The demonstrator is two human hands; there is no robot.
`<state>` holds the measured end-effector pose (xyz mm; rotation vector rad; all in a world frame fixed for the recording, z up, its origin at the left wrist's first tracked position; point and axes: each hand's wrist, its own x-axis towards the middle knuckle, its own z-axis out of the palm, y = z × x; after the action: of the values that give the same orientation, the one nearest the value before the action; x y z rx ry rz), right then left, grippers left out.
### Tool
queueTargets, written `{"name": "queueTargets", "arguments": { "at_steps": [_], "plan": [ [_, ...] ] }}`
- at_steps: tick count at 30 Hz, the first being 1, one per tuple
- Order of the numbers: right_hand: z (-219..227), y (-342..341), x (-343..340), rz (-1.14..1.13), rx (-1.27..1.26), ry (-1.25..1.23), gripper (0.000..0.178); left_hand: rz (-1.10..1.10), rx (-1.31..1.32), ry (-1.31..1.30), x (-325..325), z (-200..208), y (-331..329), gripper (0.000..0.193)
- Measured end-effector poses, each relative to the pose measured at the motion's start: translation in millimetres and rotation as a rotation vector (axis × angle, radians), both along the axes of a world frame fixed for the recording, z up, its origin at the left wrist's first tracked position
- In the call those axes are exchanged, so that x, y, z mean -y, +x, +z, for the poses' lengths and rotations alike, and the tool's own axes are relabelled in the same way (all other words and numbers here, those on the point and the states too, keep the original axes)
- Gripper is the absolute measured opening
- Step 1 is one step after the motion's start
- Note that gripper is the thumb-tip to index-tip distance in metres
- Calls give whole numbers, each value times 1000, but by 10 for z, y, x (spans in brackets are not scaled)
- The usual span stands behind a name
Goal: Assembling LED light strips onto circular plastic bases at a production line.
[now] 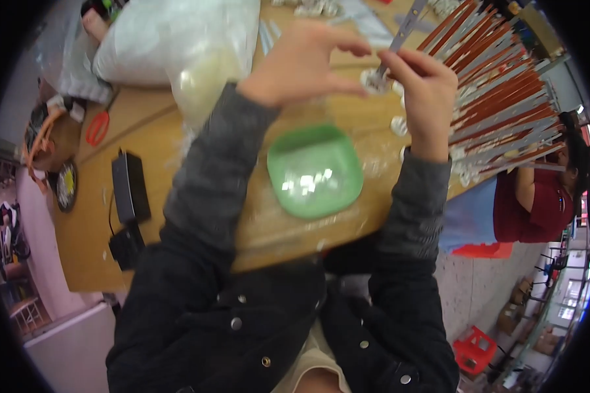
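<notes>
Up at the far side of the table, my right hand (431,92) pinches a flat grey strip with small holes (408,26) between thumb and fingers. A small whitish, flower-like piece (374,81) is at the strip's lower end. My left hand (298,65) is beside it, thumb and fingers spread apart around a gap. Its thumb tip comes close to the whitish piece; whether they touch I cannot tell. Below both hands, between my forearms, a green rounded-square bowl (316,208) rests on the table, its inside shiny.
Rows of brown and grey strips (505,85) with whitish ends fill the right side. Big white plastic bags (157,42) lie far left, near red-handled scissors (98,128) and a black box-shaped device (130,187). A person in dark red (534,206) is at the right.
</notes>
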<state>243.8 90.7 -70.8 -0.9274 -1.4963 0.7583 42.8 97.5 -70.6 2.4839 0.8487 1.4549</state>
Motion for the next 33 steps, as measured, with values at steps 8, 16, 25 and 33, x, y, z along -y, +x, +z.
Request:
{"name": "queueTargets", "arguments": {
  "at_steps": [8, 16, 25, 33],
  "plan": [
    [-1043, 110, -189, 68, -5, -153, 18, -193, 243, -378, -123, -478, 123, 32],
    [-1307, 273, -80, 60, 125, -188, 20, -100, 80, -170, -170, -721, 293, 17],
    [-1254, 313, -74, 11, 285, -101, 21, -110, -5, -102, -301, -714, 305, 17],
    [-1291, 342, -100, -57, 441, 7, 20, -94, -28, -177, -232, -705, 337, 18]
  ]
}}
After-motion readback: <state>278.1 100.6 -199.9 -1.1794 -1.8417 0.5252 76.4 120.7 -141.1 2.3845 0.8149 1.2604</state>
